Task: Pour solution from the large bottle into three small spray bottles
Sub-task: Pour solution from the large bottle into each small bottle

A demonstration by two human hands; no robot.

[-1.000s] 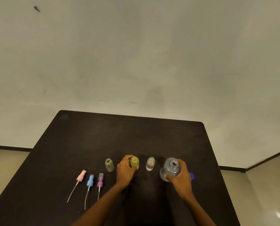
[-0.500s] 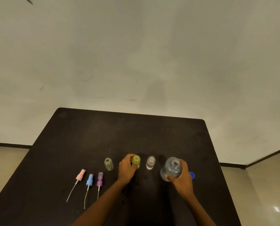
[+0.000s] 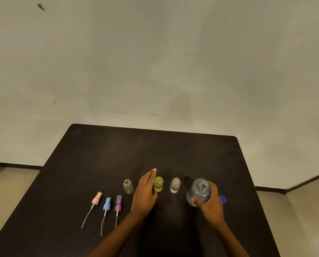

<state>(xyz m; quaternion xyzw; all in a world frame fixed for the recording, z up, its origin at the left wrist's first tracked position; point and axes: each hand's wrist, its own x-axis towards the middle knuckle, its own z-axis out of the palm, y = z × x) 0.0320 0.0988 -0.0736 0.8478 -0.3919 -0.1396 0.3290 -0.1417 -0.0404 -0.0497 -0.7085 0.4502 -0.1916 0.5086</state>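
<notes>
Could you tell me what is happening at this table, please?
A person stands at a black table with bare hands. The right hand grips the large bottle, which is upright and uncapped, its blue cap lying beside it. The left hand is open, fingers straight, next to the yellow-green bottle. The clear bottle and pinkish bottle stand open on either side of it. The pink spray head, blue spray head and purple spray head lie off to the left.
</notes>
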